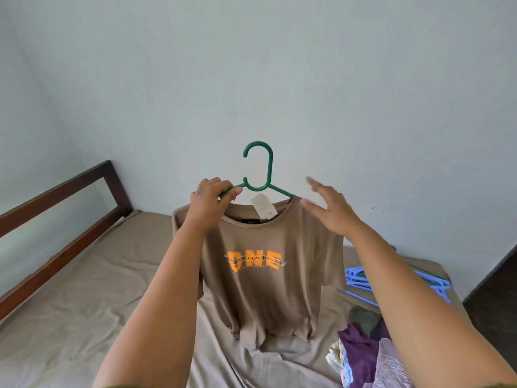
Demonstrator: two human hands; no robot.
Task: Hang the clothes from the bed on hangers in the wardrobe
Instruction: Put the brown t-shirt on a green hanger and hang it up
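I see the brown T-shirt [265,264] already on the green hanger [261,175]; my left hand [208,198] grips it, my right hand [328,207] is spread open. A clothes pile [366,348] at lower right remains; I see no wardrobe.

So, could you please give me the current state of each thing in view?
T-shirt: on the hanger, hem touching the bed.
Green hanger: held up, hook upright.
Left hand: gripping the hanger's arm.
Right hand: open, beside the shirt's shoulder.
Blue hangers: lying on the bed.
Clothes pile: heaped, unhung.
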